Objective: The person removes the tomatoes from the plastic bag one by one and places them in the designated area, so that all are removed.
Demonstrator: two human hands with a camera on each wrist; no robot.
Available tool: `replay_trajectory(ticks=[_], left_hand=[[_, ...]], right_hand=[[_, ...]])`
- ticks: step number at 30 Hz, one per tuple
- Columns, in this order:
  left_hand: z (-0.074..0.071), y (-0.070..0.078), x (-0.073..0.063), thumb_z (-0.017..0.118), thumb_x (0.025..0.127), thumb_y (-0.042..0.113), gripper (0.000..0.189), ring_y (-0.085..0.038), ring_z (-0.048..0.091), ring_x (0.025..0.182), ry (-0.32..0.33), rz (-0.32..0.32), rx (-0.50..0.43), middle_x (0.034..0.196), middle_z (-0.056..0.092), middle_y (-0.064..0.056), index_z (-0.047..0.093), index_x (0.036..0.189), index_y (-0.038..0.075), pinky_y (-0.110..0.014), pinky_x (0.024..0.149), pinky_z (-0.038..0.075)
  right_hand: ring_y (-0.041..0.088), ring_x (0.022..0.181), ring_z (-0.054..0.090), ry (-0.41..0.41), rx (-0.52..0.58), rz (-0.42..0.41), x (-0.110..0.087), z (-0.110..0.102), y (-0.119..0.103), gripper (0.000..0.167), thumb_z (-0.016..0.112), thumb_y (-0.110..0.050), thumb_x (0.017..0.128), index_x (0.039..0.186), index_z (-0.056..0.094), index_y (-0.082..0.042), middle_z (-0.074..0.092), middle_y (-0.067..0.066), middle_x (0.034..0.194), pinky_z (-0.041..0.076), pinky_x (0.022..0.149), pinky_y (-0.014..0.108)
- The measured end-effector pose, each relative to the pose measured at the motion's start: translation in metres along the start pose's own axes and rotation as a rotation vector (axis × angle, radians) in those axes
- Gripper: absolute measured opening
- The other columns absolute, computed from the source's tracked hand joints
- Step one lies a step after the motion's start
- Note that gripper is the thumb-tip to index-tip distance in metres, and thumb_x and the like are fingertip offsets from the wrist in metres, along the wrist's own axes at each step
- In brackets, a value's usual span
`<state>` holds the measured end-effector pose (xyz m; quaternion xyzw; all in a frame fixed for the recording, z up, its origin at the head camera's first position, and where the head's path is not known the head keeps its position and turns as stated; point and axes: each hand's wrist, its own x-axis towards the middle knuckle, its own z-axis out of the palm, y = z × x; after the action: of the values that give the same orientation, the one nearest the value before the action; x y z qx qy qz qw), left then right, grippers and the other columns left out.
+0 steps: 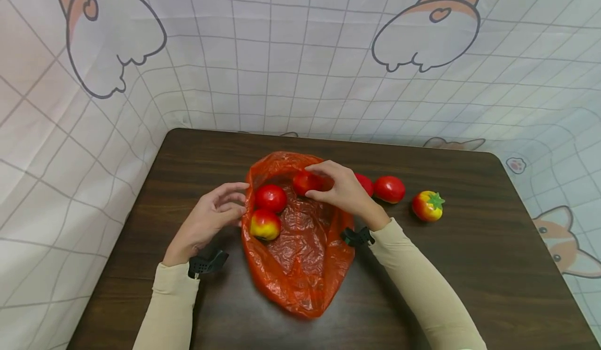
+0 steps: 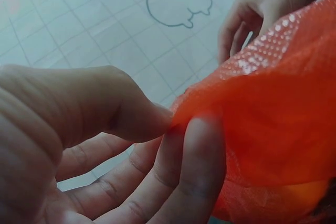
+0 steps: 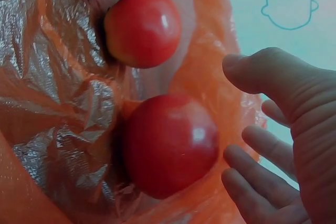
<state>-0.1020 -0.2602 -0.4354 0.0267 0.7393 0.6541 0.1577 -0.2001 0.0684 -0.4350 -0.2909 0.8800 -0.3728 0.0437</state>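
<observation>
An orange-red plastic bag lies with its mouth spread wide. My left hand pinches the bag's left rim between thumb and fingers, as the left wrist view shows up close. Over the bag's upper right part, my right hand has its fingers spread, nearest to a glossy red round fruit. In the right wrist view a small gap separates the fingertips from that red fruit. Beside the left rim inside the bag are another red fruit and a red-and-yellow fruit.
Right of the bag on the dark wooden table lie a partly hidden red fruit, a red oval fruit and a red-yellow fruit with a green leafy top. A white gridded cloth with dog drawings stands behind.
</observation>
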Motion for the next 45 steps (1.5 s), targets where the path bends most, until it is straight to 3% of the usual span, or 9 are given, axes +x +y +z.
replay_trajectory(ticks=[7, 18, 36, 45], left_hand=[[0.0, 0.0, 0.0, 0.068, 0.099, 0.013, 0.055, -0.013, 0.071, 0.1, -0.022, 0.024, -0.017, 0.13, 0.056, -0.022, 0.047, 0.149, 0.011, -0.029, 0.086, 0.064], [0.001, -0.002, 0.0, 0.068, 0.099, 0.012, 0.054, -0.014, 0.071, 0.098, -0.023, 0.027, -0.03, 0.128, 0.057, -0.02, 0.048, 0.149, 0.011, -0.029, 0.085, 0.064], [0.002, -0.002, 0.003, 0.068, 0.098, 0.011, 0.053, -0.014, 0.071, 0.096, -0.019, 0.023, -0.029, 0.127, 0.057, -0.023, 0.049, 0.148, 0.011, -0.028, 0.084, 0.064], [0.003, -0.004, 0.003, 0.068, 0.099, 0.011, 0.053, -0.013, 0.071, 0.095, -0.021, 0.04, -0.038, 0.125, 0.058, -0.02, 0.049, 0.148, 0.01, -0.028, 0.082, 0.065]], right_hand=[[0.025, 0.123, 0.064, -0.006, -0.002, 0.052, 0.005, 0.004, 0.007, 0.053, 0.084, -0.035, 0.087, 0.135, 0.066, -0.02, 0.068, 0.002, 0.132, 0.056, 0.107, 0.048], [0.027, 0.122, 0.063, -0.013, -0.005, 0.101, 0.016, 0.007, 0.016, 0.054, 0.085, -0.03, 0.086, 0.135, 0.065, -0.019, 0.067, 0.004, 0.133, 0.056, 0.106, 0.05], [0.03, 0.128, 0.062, -0.032, -0.045, 0.136, 0.021, 0.014, 0.027, 0.061, 0.087, -0.031, 0.084, 0.138, 0.063, -0.019, 0.064, 0.006, 0.141, 0.056, 0.106, 0.052], [0.029, 0.126, 0.064, -0.016, -0.035, 0.095, 0.015, 0.011, 0.022, 0.059, 0.088, -0.032, 0.082, 0.135, 0.065, -0.02, 0.067, 0.004, 0.139, 0.057, 0.106, 0.05]])
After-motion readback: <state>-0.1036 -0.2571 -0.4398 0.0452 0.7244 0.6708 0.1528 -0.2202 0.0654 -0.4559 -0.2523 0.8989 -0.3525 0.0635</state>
